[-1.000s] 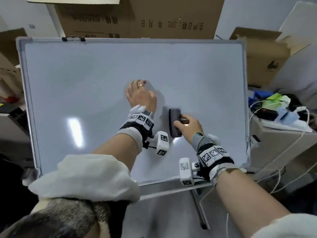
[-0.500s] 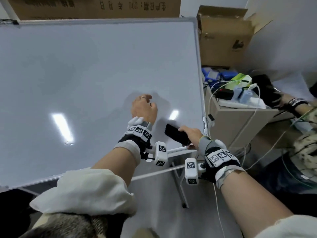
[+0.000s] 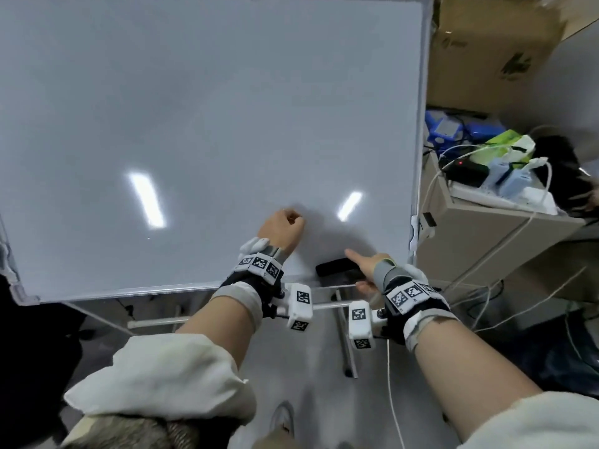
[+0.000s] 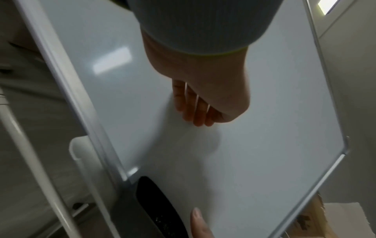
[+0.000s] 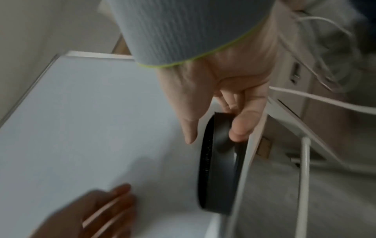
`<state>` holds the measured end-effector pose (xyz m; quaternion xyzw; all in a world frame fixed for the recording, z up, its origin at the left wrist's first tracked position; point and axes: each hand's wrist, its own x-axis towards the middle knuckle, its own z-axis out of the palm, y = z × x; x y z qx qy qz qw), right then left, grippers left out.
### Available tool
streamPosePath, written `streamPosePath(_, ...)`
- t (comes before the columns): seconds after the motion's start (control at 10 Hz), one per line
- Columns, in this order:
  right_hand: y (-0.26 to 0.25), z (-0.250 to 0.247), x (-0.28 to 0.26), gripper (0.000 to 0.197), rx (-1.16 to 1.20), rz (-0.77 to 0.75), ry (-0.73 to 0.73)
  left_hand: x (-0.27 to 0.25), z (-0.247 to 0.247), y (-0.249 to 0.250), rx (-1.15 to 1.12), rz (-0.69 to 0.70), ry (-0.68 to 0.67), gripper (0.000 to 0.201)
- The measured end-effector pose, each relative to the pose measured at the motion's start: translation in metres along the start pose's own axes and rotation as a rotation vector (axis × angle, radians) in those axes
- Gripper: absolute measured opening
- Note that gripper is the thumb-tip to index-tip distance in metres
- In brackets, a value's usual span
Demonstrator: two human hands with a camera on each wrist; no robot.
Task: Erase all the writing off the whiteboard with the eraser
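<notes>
The whiteboard [image 3: 194,108] [image 4: 264,145] [image 5: 81,112] shows no writing, only lamp reflections. The black eraser [image 3: 337,268] [image 4: 160,209] [image 5: 217,169] lies lengthwise along the board's bottom edge near the right corner, felt face toward the board. My right hand [image 3: 363,270] [image 5: 215,133] holds its right end. The fingers [image 5: 242,128] press its back and the thumb [image 5: 189,128] stretches straight over the felt side, slightly off it. My left hand [image 3: 282,228] [image 4: 195,111] is curled into a fist, empty, its knuckles against the board left of and above the eraser.
White stand legs and bars [image 3: 346,345] run under the board over grey floor. To the right a beige cabinet [image 3: 486,228] carries chargers, boxes and white cables [image 3: 505,163]. A cardboard box [image 3: 486,43] sits behind it.
My right hand carried the eraser from mid-board down to the bottom right edge and turned it level. The left hand slid lower and curled from flat into a fist. My view swung right and down.
</notes>
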<state>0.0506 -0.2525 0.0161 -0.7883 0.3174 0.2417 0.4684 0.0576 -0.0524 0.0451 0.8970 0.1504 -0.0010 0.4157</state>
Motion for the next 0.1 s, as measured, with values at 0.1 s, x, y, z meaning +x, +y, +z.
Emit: streamPosePath(0.1,-0.0035,-0.0026,0.0002,0.08,-0.086,-0.025,0.098,-0.0063,0.002,-0.0004,0.007,-0.026,0.032,0.026)
